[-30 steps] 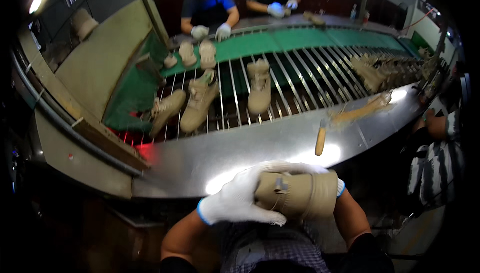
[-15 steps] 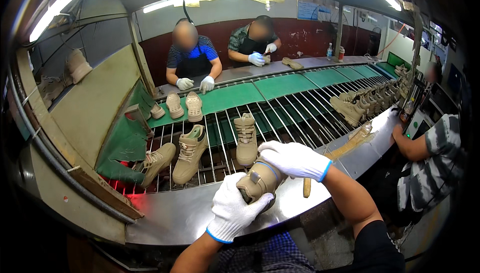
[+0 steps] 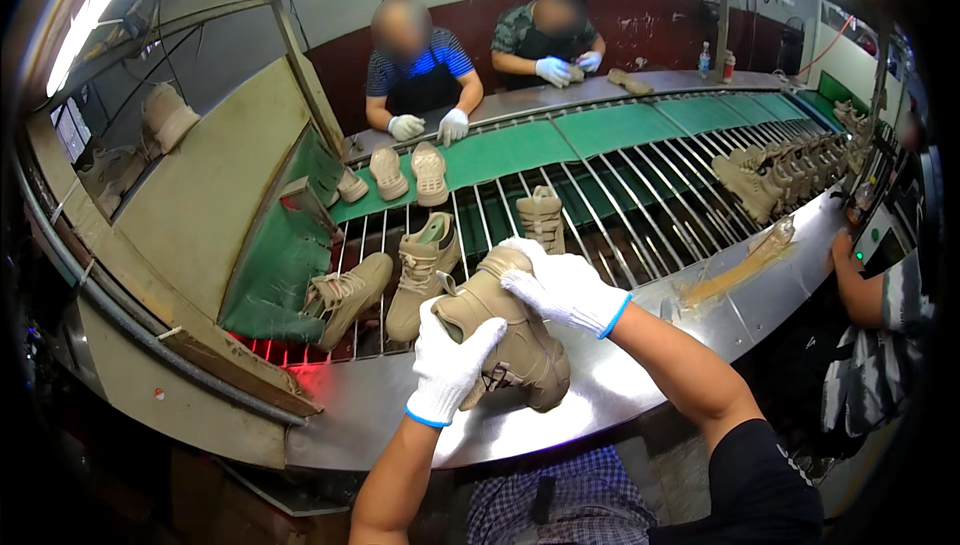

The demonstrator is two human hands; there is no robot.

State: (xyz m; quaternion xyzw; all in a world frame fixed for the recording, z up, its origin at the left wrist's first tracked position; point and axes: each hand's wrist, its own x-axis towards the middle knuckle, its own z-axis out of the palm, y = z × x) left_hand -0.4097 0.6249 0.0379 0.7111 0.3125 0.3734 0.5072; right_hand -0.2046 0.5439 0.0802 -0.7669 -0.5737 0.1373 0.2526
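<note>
A tan lace-up shoe [image 3: 515, 330] is held tilted above the steel ledge, between both my white-gloved hands. My left hand [image 3: 452, 360] grips it near the ankle opening, thumb across its side. From the upper right, my right hand [image 3: 565, 290] closes over its upper end, some fingertips hidden behind it. Just beyond stands another tan shoe [image 3: 541, 220] on the roller bars, partly covered by my right hand. To the left, a laced tan shoe [image 3: 424, 275] stands upright, and one more tan shoe [image 3: 350, 295] leans beside the green flap.
Metal rollers [image 3: 640, 200] run behind the steel ledge [image 3: 400, 405]. Several shoes [image 3: 785, 180] line the right side. Tan soles [image 3: 430, 175] rest by the green belt [image 3: 530, 150]. Two gloved co-workers [image 3: 420, 75] stand across; another person's arm [image 3: 860, 285] reaches in at right.
The held shoe has been turned and raised, showing its side and laces. Both my hands have moved up with it. The whole view has shifted, with the background lying further right.
</note>
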